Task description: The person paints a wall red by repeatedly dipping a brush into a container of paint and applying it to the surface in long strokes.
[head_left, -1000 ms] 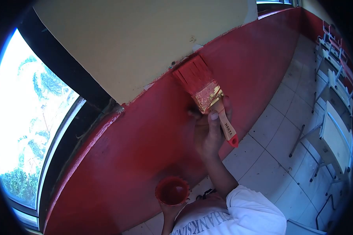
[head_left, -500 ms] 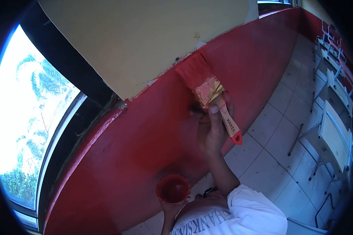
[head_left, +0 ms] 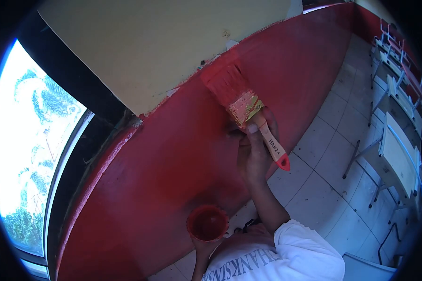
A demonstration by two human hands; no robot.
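Observation:
My right hand (head_left: 255,145) grips a wide paintbrush (head_left: 273,143) by its wooden handle, with the thumb along it near the metal ferrule. Red paint coats the bristles (head_left: 227,84), which lie against the red wall (head_left: 173,154) just below its border with the cream wall (head_left: 164,47). Pink and yellow smears cover the ferrule. Lower down, my left hand (head_left: 206,246) holds up a small red cup (head_left: 207,224) from beneath, its fingers partly hidden by it. Dark red shows inside the cup.
A window (head_left: 42,140) with a dark frame stands on the left. Chairs with writing boards (head_left: 398,150) line the right side on a pale tiled floor (head_left: 314,187). Chipped white patches (head_left: 231,44) mark the paint border.
The brush has slid slightly down, away from the cream border. The whole view has shifted a little; the cup stays in my left hand at about the same place.

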